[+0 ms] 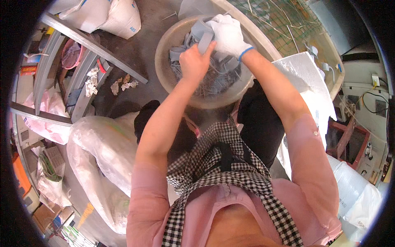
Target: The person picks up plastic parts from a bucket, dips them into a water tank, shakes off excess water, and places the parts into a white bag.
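Over a round tub (162, 72) of grey plastic pieces and thin scraps (213, 83), both hands meet on a grey plastic part (203, 31) with a rounded body and a flat strip. My left hand (195, 61), bare, is closed round the lower end of the strip. My right hand (226, 34), in a white knitted glove with a blue cuff edge, grips the part's upper right side. The glove hides some of the part, so its full shape cannot be told.
Behind the tub lies a larger oval tub (268, 46) with green netting (277, 21). White sacks (120, 18) stand at the upper left, near metal bars (92, 46). Large plastic bags (92, 148) lie on the left; a white foam sheet (299, 71) is at the right. Crumpled scraps (123, 85) lie on the floor.
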Action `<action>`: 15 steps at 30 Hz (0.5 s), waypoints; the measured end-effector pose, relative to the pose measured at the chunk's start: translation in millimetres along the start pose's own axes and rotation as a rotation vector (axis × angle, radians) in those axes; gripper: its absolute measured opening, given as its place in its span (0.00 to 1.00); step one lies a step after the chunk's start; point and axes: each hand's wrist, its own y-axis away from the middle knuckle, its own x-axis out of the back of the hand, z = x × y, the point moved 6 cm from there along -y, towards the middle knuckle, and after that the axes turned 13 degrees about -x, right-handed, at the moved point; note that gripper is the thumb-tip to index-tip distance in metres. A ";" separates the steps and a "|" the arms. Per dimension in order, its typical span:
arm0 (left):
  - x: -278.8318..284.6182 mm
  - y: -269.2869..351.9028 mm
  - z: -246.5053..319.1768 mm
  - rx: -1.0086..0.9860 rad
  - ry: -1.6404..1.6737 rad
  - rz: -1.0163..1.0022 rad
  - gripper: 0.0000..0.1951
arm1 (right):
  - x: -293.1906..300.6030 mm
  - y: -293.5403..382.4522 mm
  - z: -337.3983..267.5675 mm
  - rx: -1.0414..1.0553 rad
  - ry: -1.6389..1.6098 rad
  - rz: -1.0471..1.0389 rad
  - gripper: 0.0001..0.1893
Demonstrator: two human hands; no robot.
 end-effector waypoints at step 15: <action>-19.6 12.9 -10.2 0.067 0.025 -0.125 0.32 | -42.1 16.6 10.8 0.005 0.175 -0.214 0.21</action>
